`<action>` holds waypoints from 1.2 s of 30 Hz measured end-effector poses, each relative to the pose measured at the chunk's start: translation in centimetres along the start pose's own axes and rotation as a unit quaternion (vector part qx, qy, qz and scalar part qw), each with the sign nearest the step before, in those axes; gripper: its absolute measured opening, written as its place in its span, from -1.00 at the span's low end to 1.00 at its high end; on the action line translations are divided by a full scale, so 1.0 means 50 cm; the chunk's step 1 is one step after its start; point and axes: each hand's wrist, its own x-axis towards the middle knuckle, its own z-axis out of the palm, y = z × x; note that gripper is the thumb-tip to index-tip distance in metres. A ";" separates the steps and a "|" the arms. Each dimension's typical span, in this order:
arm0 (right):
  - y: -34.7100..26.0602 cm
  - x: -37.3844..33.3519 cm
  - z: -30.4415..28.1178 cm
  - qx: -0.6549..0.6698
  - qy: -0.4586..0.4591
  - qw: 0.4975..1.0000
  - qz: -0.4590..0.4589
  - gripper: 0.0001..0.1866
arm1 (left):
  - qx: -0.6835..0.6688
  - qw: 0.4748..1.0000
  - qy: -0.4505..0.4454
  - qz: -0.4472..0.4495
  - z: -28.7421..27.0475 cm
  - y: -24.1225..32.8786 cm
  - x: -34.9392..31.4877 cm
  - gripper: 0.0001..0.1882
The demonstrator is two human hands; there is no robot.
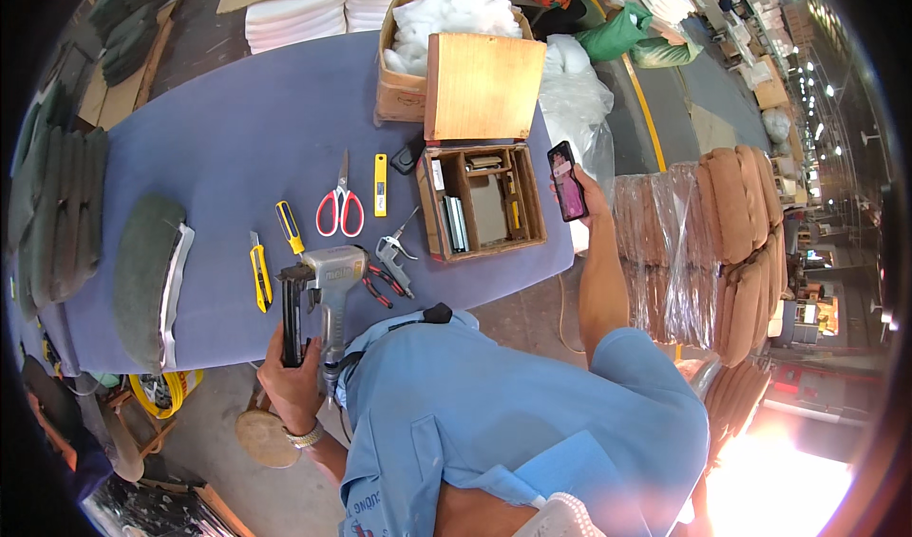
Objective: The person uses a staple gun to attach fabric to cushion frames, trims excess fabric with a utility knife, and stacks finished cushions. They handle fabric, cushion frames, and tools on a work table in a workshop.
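At the table's near edge, my left hand [290,377] is closed around the black magazine of a grey pneumatic staple gun [334,273]. Off to the right, my right hand [594,195] grips a smartphone [568,182] with its screen lit. Around the staple gun lie a yellow utility knife [260,273], a yellow-handled screwdriver [289,227], red-handled pliers [378,288] and a grey air blow gun [393,254]. Farther back are red-and-white scissors [340,205] and a flat yellow tool [380,186]. A wooden box [483,195] with its lid up holds small items in compartments.
A carton [401,95] of white stuffing stands behind the box. On the blue table [228,167], a dark green cushion [144,281] lies at left near stacked cushions [71,195]. Brown cushions [741,205], partly plastic-wrapped, are piled at right. A round stool [266,439] stands below the table edge.
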 end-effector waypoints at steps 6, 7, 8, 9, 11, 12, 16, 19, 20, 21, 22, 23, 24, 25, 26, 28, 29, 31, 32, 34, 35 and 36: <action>-0.108 -0.150 0.171 -0.100 0.009 0.995 0.001 -0.52 | -0.006 0.999 -0.006 0.054 -0.015 -0.022 0.030 -0.43; -0.116 -0.174 0.198 -0.175 0.012 0.984 0.026 -0.51 | -0.007 0.998 -0.022 0.054 -0.013 -0.025 0.042 -0.43; -0.118 -0.182 0.235 -0.248 0.008 0.967 0.051 -0.50 | -0.007 0.998 -0.029 0.051 -0.014 -0.029 0.048 -0.42; -0.117 -0.185 0.274 -0.321 0.004 0.944 0.075 -0.48 | -0.005 0.998 -0.033 0.061 -0.016 -0.035 0.055 -0.43; -0.102 -0.182 0.361 -0.497 0.030 0.863 0.081 -0.38 | -0.003 0.996 -0.041 0.081 -0.018 -0.046 0.067 -0.43; -0.086 -0.172 0.386 -0.546 0.033 0.832 0.095 -0.34 | 0.000 0.996 -0.055 0.077 -0.024 -0.039 0.072 -0.43; -0.013 -0.104 0.395 -0.669 0.047 0.733 0.113 -0.23 | 0.010 0.994 -0.077 0.080 -0.042 -0.028 0.081 -0.43; 0.033 -0.072 0.394 -0.699 0.080 0.705 0.086 -0.24 | 0.030 0.994 -0.062 0.082 -0.049 -0.031 0.074 -0.41; 0.037 -0.058 0.401 -0.690 0.090 0.714 0.078 -0.24 | 0.017 0.995 -0.050 0.084 -0.047 -0.046 0.072 -0.40; 0.054 -0.048 0.387 -0.690 0.099 0.714 0.062 -0.24 | 0.020 0.995 -0.051 0.085 -0.048 -0.050 0.074 -0.40; 0.053 -0.044 0.396 -0.692 0.099 0.712 0.068 -0.24 | 0.024 0.995 -0.051 0.086 -0.047 -0.056 0.075 -0.40; 0.059 -0.036 0.399 -0.687 0.107 0.715 0.066 -0.25 | 0.037 0.994 -0.059 0.083 -0.053 -0.051 0.078 -0.40; 0.063 -0.029 0.415 -0.690 0.136 0.706 0.076 -0.28 | 0.051 0.994 -0.066 0.077 -0.058 -0.049 0.080 -0.39; 0.071 -0.012 0.425 -0.677 0.126 0.722 0.069 -0.31 | 0.056 0.992 -0.047 0.105 -0.060 -0.056 0.080 -0.39; 0.060 -0.024 0.457 -0.669 0.128 0.728 0.074 -0.35 | 0.064 0.989 -0.033 0.131 -0.059 -0.063 0.085 -0.39; 0.124 0.009 0.419 -0.659 0.161 0.732 0.069 -0.46 | 0.065 0.985 -0.053 0.152 -0.051 -0.064 0.106 -0.39; 0.135 0.002 0.426 -0.653 0.182 0.734 0.039 -0.49 | 0.066 0.984 -0.060 0.154 -0.048 -0.068 0.112 -0.39; 0.152 0.010 0.407 -0.661 0.194 0.725 -0.004 -0.51 | 0.039 0.986 -0.056 0.152 -0.040 -0.069 0.118 -0.39; 0.139 0.002 0.412 -0.664 0.186 0.724 -0.018 -0.53 | 0.043 0.987 -0.054 0.143 -0.045 -0.063 0.115 -0.39; 0.068 -0.039 0.450 -0.658 0.162 0.735 -0.031 -0.57 | 0.038 0.989 -0.049 0.137 -0.055 -0.058 0.108 -0.38; 0.012 -0.051 0.466 -0.647 0.147 0.748 -0.025 -0.58 | 0.056 0.988 -0.025 0.144 -0.055 -0.053 0.103 -0.38; -0.023 -0.040 0.453 -0.629 0.193 0.751 -0.054 -0.58 | 0.074 0.985 -0.017 0.156 -0.044 -0.044 0.102 -0.38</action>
